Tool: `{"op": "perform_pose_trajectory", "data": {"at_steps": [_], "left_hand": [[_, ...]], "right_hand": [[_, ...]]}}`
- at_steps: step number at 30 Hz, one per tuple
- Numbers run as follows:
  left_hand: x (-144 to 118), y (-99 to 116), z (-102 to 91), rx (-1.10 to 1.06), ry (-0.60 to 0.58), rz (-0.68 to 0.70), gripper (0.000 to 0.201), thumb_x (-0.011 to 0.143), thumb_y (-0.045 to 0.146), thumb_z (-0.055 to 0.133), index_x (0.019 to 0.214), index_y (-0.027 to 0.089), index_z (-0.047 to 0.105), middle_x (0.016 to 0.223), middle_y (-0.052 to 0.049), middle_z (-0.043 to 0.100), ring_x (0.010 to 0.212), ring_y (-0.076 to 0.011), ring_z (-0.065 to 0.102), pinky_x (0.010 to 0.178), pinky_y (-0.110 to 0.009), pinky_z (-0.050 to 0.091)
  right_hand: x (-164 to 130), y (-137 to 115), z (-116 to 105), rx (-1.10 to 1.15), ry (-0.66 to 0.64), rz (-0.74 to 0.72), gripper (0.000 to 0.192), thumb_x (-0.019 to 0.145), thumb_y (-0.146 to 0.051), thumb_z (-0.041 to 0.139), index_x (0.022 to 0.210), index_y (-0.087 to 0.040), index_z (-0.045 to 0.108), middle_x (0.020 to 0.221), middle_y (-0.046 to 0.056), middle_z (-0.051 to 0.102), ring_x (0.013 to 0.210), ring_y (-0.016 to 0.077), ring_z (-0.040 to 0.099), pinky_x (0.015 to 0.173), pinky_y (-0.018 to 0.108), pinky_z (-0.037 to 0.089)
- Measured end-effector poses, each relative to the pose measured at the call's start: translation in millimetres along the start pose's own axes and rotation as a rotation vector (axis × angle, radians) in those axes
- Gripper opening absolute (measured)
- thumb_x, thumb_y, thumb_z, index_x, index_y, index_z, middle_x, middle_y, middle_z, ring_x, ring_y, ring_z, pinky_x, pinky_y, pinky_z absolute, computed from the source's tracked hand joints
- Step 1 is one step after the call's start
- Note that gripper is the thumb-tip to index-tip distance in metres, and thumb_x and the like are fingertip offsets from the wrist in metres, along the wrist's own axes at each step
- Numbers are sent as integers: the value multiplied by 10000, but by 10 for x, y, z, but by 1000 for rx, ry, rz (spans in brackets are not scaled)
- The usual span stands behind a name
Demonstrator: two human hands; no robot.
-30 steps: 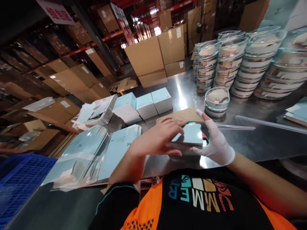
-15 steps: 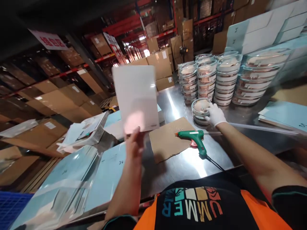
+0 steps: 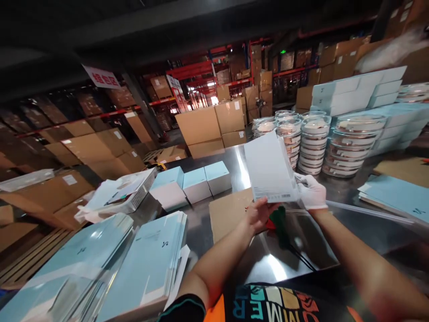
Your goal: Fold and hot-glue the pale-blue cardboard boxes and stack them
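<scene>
**While both hands grip it, a white box hangs above the tabletop**

As it tilts over the cardboard sheet (image 3: pixel 228 212), the white box (image 3: pixel 270 167) is pinched at its lower edge by the bare left hand (image 3: pixel 259 214). The gloved right hand (image 3: pixel 311 191) clasps its right side. Stacked glass bowls (image 3: pixel 313 141) stand behind on the steel tabletop (image 3: pixel 241 163).

The box (image 3: pixel 270 170) I pinch in my bare left hand (image 3: pixel 258 215) is smooth matt card, white. My right hand (image 3: pixel 311 192), in a thin white glove with a rubbery look, steadies its far edge. Below my grip lie rough brown cardboard (image 3: pixel 228 213) and the glossy, mirror-bright steel table (image 3: pixel 301 243). Beyond my right hand stand clear glass-like bowls (image 3: pixel 311 143). Left of my grip, flat pale-blue card sleeves (image 3: pixel 147 259) shine faintly.
</scene>
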State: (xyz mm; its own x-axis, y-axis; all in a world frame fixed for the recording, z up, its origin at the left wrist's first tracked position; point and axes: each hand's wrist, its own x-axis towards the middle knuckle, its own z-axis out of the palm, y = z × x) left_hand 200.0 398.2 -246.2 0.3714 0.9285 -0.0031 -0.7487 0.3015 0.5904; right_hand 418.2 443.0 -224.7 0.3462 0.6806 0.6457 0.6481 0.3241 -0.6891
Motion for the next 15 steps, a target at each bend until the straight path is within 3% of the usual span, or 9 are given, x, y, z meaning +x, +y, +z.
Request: {"op": "perform_pose_trajectory", "data": {"at_steps": [6,10,15], "left_hand": [[21,-80,-33,133,-43,35,592,678,300,930,1235,198,758,1206,-88,831,1299,-338,735,1179,-430,547],[-1,-85,-57,179,-59,22,591,656,358,947,1191,191,758,1226,-114,819,1357,-367,699,1210,-479,525],[-69,-31,-51,173,-87,27,558,632,369,946,1136,200,776,1183,-92,831,1311,-362,713,1185,-454,535]], "right_hand": [[-27,-180,-244,-10,140,186,316,745,-560,631,675,-255,587,644,44,674,678,230,594,664,351,503],[-102,-254,-363,1,142,204,278,721,-528,679,698,-258,622,683,57,700,690,248,611,679,369,500],[-148,-227,-441,34,164,254,297,705,-549,675,687,-253,653,653,44,693,684,244,612,667,366,511]]}}
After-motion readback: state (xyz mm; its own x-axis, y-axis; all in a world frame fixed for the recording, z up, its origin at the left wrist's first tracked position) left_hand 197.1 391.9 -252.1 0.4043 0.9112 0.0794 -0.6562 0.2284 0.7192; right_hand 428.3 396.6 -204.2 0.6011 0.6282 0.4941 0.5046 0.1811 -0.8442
